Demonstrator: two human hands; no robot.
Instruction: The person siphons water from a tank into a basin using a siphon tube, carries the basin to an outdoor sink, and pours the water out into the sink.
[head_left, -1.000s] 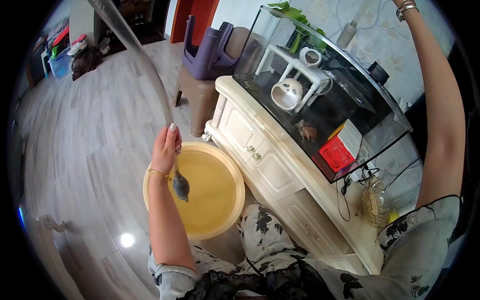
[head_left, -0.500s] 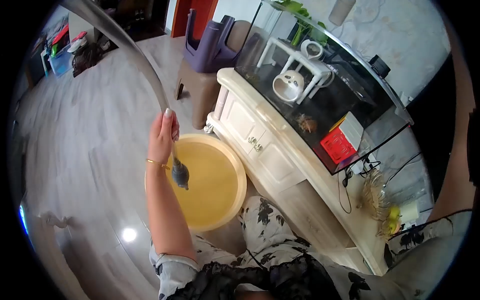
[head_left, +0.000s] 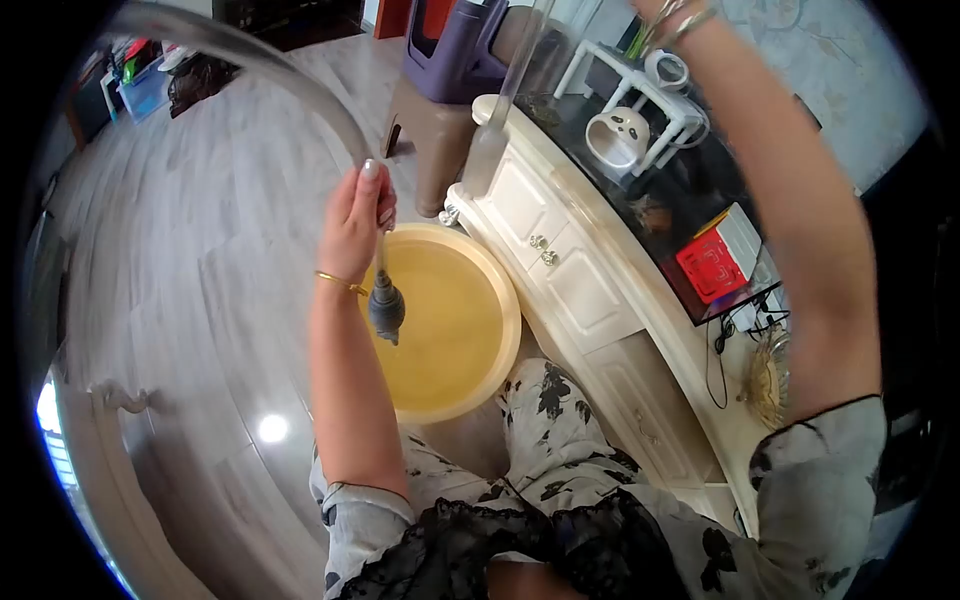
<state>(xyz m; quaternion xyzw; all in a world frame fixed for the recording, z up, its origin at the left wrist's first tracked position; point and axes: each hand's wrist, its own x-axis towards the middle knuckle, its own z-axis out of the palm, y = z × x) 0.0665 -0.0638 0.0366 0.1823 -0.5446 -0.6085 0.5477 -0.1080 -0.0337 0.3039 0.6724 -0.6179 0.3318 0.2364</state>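
Note:
My left hand [head_left: 358, 222] is closed around the clear hose of a siphon pump, above its grey squeeze bulb [head_left: 386, 308]. The bulb hangs over a yellow tub [head_left: 512, 330] of yellowish liquid. From my fist the hose [head_left: 270, 65] arcs up to the upper left. My right forearm [head_left: 800, 220] reaches up across the glass fish tank [head_left: 672, 285]; bracelets circle its wrist, and the hand is cut off by the top edge. A clear wide tube [head_left: 512, 75] slants down in front of the tank's left end; its upper end is out of view.
Inside the tank are a white pipe frame [head_left: 590, 65], a white panda-faced pot [head_left: 612, 140] and a red basket [head_left: 712, 268]. A cream cabinet [head_left: 590, 290] carries it. Purple [head_left: 450, 50] and brown stools [head_left: 425, 140] stand behind the tub. Cables [head_left: 722, 350] lie by the tank.
My right arm has swung up from the right edge over the tank. The clear wide tube has come into view. The scene has shifted slightly; my left hand still grips the hose.

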